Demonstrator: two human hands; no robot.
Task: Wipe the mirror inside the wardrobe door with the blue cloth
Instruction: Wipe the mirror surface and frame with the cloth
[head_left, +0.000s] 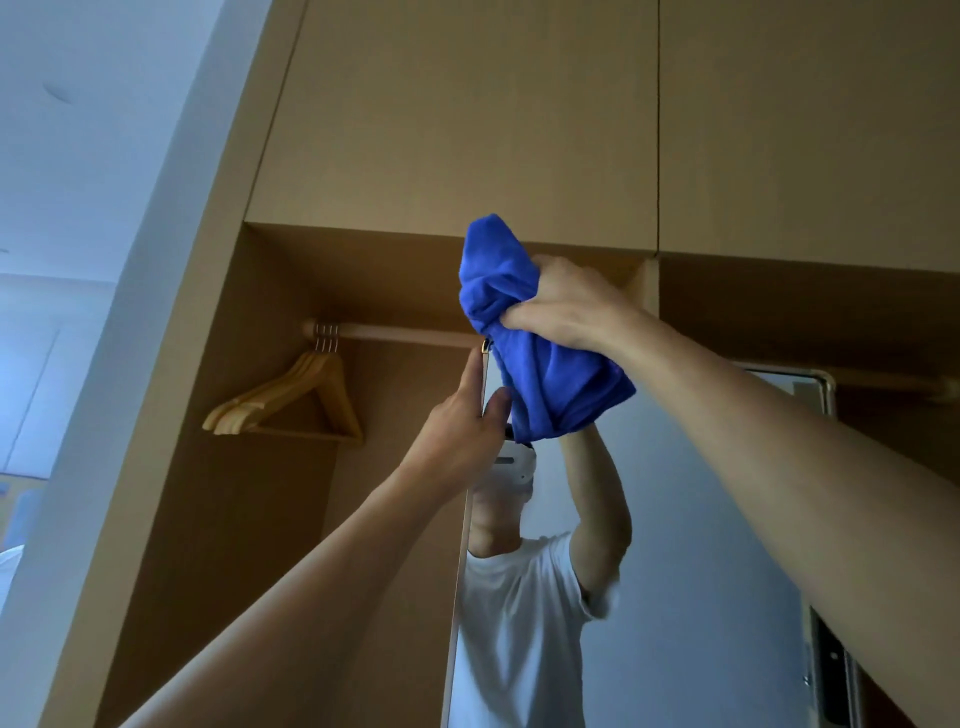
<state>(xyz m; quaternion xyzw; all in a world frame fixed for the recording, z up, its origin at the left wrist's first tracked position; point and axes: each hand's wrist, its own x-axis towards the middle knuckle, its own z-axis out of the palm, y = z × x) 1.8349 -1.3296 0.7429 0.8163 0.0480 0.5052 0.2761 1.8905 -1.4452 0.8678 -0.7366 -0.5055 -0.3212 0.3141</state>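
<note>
The mirror (701, 493) stands tall in the wardrobe opening, its rounded top right corner visible and its left edge running down the middle of the view. My right hand (563, 301) grips the bunched blue cloth (524, 332) raised at the mirror's top left corner. The cloth hangs down over the glass there. My left hand (467, 421) holds the mirror's left edge just below, fingers behind the edge and thumb on the front. The glass reflects a person in a white t-shirt with a raised arm.
A wooden rail (405, 332) crosses the open wardrobe compartment, with several wooden hangers (296, 400) at its left end. Closed upper cabinet doors (467, 104) sit above. A white wall (78, 208) lies to the left.
</note>
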